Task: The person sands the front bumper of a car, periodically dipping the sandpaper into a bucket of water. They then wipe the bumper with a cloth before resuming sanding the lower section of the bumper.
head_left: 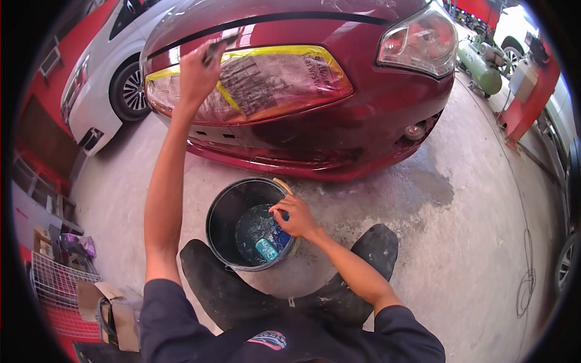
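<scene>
My left hand is raised against the front of a dark red car bumper, its fingers closed around a small dark flat piece whose kind I cannot make out. Just below that hand, printed paper edged with yellow tape covers the bumper's opening. Over the right rim of a black bucket is my right hand, fingers curled; whatever they may hold is hidden. Inside the bucket, cloudy water surrounds a turquoise block and something blue.
The bucket stands on the concrete floor between my knees. A white car is at the left. Toward the right are a green compressor, a red lift post and a cable. A cardboard box sits lower left.
</scene>
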Motion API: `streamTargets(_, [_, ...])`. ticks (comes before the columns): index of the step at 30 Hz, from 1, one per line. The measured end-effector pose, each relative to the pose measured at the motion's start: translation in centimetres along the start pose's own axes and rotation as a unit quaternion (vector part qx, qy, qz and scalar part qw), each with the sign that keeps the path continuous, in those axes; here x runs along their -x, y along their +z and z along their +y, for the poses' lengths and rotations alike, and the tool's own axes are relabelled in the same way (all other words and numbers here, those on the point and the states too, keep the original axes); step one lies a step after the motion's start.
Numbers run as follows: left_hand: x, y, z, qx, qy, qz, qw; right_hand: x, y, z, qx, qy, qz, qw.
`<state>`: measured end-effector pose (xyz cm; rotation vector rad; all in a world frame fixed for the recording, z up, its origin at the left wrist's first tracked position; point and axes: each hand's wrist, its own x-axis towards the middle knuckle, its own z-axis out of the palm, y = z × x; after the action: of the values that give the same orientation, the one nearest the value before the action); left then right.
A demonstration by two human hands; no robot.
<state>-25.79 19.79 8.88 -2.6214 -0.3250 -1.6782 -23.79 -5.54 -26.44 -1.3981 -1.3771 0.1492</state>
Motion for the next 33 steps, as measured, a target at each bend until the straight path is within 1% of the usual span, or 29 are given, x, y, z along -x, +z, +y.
streamTargets(2, [-2.3,4.0,-2.6,-0.088,-0.069,-0.008,0.994,0.0,-0.2,-0.2,-0.008,-0.01,0.005,1.0])
streamTargets(3, [-2.2,5.6,-3.5,-0.132,-0.102,-0.013,0.986,0.0,-0.1,-0.1,-0.007,-0.012,0.006,1.0])
streamTargets(5, [-0.8,9.9,-1.3,-0.091,-0.02,0.059,0.994,0.0,0.0,0.3,-0.001,-0.017,0.01,1.0])
streamTargets(7, [-0.2,12.8,3.7,-0.041,0.16,0.049,0.985,0.0,-0.4,0.2,-0.008,-0.01,-0.004,1.0])
streamTargets(9, [-0.8,13.3,3.6,-0.053,0.197,0.052,0.978,-0.4,-0.6,0.4,-0.014,-0.007,-0.012,1.0])
streamTargets(10, [-0.5,12.3,4.6,-0.062,0.205,0.049,0.976,-0.2,-0.6,0.4,-0.017,-0.006,-0.019,1.0])
streamTargets(11, [-0.8,9.9,4.6,-0.043,-0.017,-0.096,0.994,-0.1,-0.6,0.5,-0.02,-0.008,-0.022,1.0])
streamTargets(12, [-1.3,9.8,1.6,-0.078,-0.017,-0.048,0.996,-0.2,-0.6,0.5,-0.018,-0.016,-0.011,1.0])
streamTargets(13, [-1.8,9.3,0.6,-0.113,-0.018,-0.001,0.993,-0.2,-0.5,0.4,-0.013,-0.012,-0.011,1.0])
streamTargets(14, [-1.7,10.0,0.5,-0.106,-0.06,-0.034,0.992,-0.3,-0.3,0.3,-0.008,-0.008,-0.011,1.0])
streamTargets(16, [-2.5,9.8,4.4,-0.093,-0.14,-0.101,0.981,0.0,0.0,-0.2,-0.006,-0.002,-0.015,1.0])
streamTargets(17, [-1.1,12.3,3.3,-0.08,0.072,-0.034,0.994,0.2,-0.2,-0.3,-0.005,-0.005,-0.018,1.0])
streamTargets(19, [-0.6,11.8,1.7,-0.089,0.128,-0.017,0.988,-0.1,-0.1,-0.4,-0.007,-0.004,-0.014,1.0])
streamTargets(21, [-1.3,9.6,-3.1,-0.125,0.014,-0.006,0.992,-0.4,-0.5,-0.2,-0.012,-0.001,-0.011,1.0])
streamTargets(22, [-1.4,8.5,-3.3,-0.13,-0.079,-0.001,0.988,-0.3,-0.4,-0.1,-0.011,0.0,-0.005,1.0])
streamTargets(23, [-1.7,8.6,-3.1,-0.113,-0.099,-0.031,0.988,-0.3,-0.1,0.1,-0.009,0.0,0.003,1.0])
streamTargets(25, [-2.2,8.7,0.4,-0.078,-0.138,-0.092,0.983,0.2,0.3,0.0,-0.012,0.001,0.001,1.0])
streamTargets(26, [-1.1,10.3,0.8,-0.058,0.094,-0.02,0.994,0.3,0.1,0.0,-0.012,-0.003,-0.007,1.0])
streamTargets(27, [-0.9,11.6,-0.3,-0.075,0.193,0.018,0.978,-0.1,-0.1,0.0,-0.011,-0.008,-0.013,1.0])
streamTargets(29, [-1.7,8.9,-2.3,-0.102,0.074,-0.022,0.992,-0.1,-0.4,-0.1,-0.01,-0.008,-0.007,1.0])
streamTargets(30, [-2.2,7.8,-4.1,-0.151,-0.046,-0.056,0.986,-0.4,-0.3,-0.2,-0.015,-0.006,0.003,1.0])
streamTargets(31, [-2.4,7.7,-5.2,-0.156,-0.038,0.013,0.987,-0.5,-0.1,-0.4,-0.022,-0.002,0.016,1.0])
streamTargets(32, [-2.6,8.5,-5.7,-0.149,-0.104,-0.032,0.983,-0.6,-0.1,-0.5,-0.026,0.006,0.017,0.999])
streamTargets(33, [-3.1,8.8,-3.4,-0.141,-0.169,-0.078,0.972,-0.4,-0.1,-0.6,-0.02,0.015,0.008,1.0])
